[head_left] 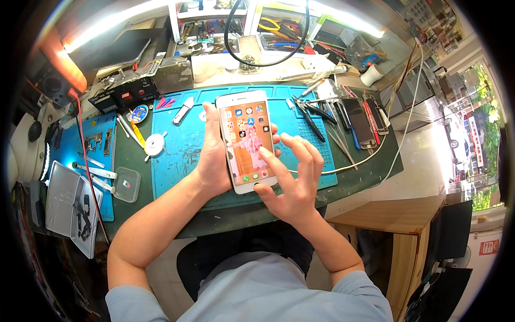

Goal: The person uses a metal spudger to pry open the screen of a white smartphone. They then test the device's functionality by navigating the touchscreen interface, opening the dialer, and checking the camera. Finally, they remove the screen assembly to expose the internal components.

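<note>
A white-framed smartphone (247,142) is held up over the blue work mat (177,161), its lit screen showing a home page of app icons over a picture. My left hand (213,161) wraps round its left edge, thumb along the side and fingertips showing at the right edge. Over the lower right of the screen is my right hand (298,185), fingers apart and partly bent. Its index fingertip is at the glass; whether it touches I cannot tell. The right thumb is by the phone's lower edge, near the home button.
Black-handled pliers (314,121) and tweezers lie right of the phone, near a dismantled phone screen (359,123). Left are a white spool (155,145), a small clear box (127,184) and an open grey case (72,206). A black cable loop (266,63) hangs at the back.
</note>
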Motion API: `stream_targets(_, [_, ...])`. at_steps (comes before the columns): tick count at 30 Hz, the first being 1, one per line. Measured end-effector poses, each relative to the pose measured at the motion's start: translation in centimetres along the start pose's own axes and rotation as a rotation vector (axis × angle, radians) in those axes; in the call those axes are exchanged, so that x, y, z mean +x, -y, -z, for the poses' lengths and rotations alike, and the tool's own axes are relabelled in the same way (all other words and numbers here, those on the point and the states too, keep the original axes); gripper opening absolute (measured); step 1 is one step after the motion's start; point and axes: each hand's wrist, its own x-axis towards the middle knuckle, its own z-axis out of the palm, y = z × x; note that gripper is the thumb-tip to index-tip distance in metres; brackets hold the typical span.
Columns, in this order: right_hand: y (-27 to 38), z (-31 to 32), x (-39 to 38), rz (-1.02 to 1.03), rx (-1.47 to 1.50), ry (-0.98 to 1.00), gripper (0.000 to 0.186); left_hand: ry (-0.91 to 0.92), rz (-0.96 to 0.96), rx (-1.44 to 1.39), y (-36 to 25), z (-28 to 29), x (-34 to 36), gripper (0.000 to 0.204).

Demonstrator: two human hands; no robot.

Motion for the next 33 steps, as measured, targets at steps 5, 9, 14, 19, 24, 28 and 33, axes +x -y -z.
stream_targets(5, [0.03,0.05,0.04,0.022,0.002,0.033,0.053,0.001,0.006,0.026,-0.04,-0.27,-0.07,0.103])
stream_targets(9, [0.07,0.08,0.03,0.033,0.013,0.041,0.053,-0.007,-0.005,0.059,0.05,-0.31,-0.02,0.104])
stream_targets(14, [0.23,0.02,0.09,0.03,0.023,0.043,0.053,-0.01,-0.001,0.057,0.03,-0.45,-0.12,0.104])
stream_targets(19, [0.22,0.06,0.17,0.033,0.019,0.038,0.053,-0.011,-0.001,0.058,0.08,-0.38,-0.07,0.105])
stream_targets(24, [0.21,0.03,0.17,0.033,0.021,0.029,0.053,0.009,0.003,0.075,0.09,-0.33,-0.05,0.106])
stream_targets(28, [0.21,0.04,0.14,0.036,0.024,0.034,0.052,0.015,0.011,0.061,0.15,-0.24,-0.03,0.106])
stream_targets(33, [0.21,0.01,0.15,0.038,0.027,0.03,0.052,0.016,0.013,0.072,0.05,-0.24,-0.09,0.106])
